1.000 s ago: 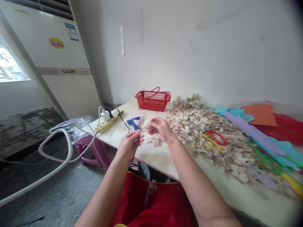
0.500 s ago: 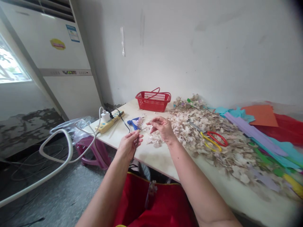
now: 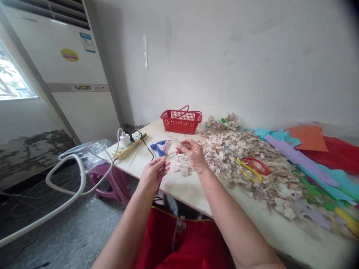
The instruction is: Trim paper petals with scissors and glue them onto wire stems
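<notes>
We cannot tell whether the right fingers (image 3: 184, 145) pinch anything; the left fingers (image 3: 159, 163) hide part of the thin dark stick (image 3: 160, 182). We see the window (image 3: 17, 85) cut by the left edge, and cannot read the blue-and-white label (image 3: 87, 42).

I can read no words or numbers over this feed. On the tall white cabinet unit (image 3: 84, 116) I see a yellow oval sticker (image 3: 69, 55) with pinkish marking, a blue-and-white label (image 3: 87, 42) to its upper right and, below both, a small green-lit display (image 3: 82, 87), perhaps showing digits too blurred for me.
</notes>
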The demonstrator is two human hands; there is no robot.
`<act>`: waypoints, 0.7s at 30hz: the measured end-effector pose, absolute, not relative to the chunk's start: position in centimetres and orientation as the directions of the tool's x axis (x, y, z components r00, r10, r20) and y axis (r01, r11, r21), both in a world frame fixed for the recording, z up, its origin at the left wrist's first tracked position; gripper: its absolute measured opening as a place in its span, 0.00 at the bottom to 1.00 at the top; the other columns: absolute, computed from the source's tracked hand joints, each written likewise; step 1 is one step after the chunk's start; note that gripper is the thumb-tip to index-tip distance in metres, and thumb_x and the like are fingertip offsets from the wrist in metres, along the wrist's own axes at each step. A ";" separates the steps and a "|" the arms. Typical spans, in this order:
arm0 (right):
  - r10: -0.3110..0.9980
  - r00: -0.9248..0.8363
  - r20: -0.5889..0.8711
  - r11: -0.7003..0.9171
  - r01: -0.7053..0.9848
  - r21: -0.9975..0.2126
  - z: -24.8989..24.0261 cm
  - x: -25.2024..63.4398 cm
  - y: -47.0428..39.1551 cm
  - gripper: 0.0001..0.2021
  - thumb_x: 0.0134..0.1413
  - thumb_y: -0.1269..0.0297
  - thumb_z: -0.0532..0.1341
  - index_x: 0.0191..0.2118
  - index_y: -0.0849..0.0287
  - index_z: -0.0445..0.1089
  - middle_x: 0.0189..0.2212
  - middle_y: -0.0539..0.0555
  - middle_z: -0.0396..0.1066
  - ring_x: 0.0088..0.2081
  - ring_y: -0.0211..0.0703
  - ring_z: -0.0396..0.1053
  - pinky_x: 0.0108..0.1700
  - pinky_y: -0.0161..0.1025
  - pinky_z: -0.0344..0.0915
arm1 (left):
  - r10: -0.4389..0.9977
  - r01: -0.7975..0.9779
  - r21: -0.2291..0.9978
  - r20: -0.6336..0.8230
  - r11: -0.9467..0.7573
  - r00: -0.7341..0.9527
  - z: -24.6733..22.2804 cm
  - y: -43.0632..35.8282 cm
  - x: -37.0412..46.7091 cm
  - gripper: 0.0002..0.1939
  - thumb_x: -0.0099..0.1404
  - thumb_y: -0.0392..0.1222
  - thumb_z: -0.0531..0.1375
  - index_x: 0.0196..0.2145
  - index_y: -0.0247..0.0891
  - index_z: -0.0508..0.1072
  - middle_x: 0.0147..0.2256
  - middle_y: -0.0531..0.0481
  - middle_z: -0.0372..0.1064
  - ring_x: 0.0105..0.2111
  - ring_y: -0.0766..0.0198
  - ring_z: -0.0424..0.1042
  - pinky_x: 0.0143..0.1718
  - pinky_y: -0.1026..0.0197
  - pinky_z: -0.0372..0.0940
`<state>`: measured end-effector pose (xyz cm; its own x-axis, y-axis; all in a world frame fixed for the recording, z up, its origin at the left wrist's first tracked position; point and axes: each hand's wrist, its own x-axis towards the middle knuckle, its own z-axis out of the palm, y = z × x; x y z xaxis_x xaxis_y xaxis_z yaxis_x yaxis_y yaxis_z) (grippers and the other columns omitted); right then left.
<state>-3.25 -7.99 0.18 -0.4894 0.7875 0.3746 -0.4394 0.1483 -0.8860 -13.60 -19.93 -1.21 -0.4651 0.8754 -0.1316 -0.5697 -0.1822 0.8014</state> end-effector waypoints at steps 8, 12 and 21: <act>0.750 -0.558 0.354 0.073 -0.462 -0.884 0.1 -3.2 -7.8 0.22 0.36 0.65 0.66 0.43 0.58 0.66 0.23 0.45 0.69 0.28 0.37 0.71 0.40 0.40 0.68 | 0.860 -0.572 0.790 -0.120 -0.220 -0.496 -0.9 -19.5 -13.5 0.04 0.55 0.30 0.58 0.32 0.31 0.68 0.24 0.49 0.71 0.17 0.73 0.67 0.16 0.73 0.63; 0.697 -0.621 0.358 0.101 -0.410 -0.907 0.1 -3.1 -8.1 0.21 0.38 0.66 0.65 0.43 0.58 0.65 0.23 0.47 0.71 0.28 0.37 0.71 0.38 0.37 0.66 | 0.827 -0.599 0.740 -0.106 -0.306 -0.553 0.0 -19.2 -13.2 0.05 0.55 0.30 0.59 0.32 0.32 0.68 0.34 0.47 0.73 0.20 0.73 0.70 0.17 0.73 0.64; 0.611 -0.732 0.300 0.174 -0.246 -0.954 -0.3 -3.4 -8.5 0.15 0.39 0.62 0.65 0.37 0.60 0.68 0.22 0.49 0.71 0.27 0.38 0.70 0.34 0.36 0.65 | 0.804 -0.604 0.698 -0.069 -0.384 -0.591 0.3 -18.6 -12.9 0.03 0.54 0.29 0.59 0.30 0.32 0.69 0.28 0.49 0.72 0.29 0.66 0.74 0.19 0.74 0.65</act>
<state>-3.37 -8.54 -0.25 -0.7322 0.6112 0.3005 -0.2458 0.1743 -0.9535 -12.93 -18.56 0.34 -0.5911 0.8037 -0.0688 -0.6038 -0.3843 0.6984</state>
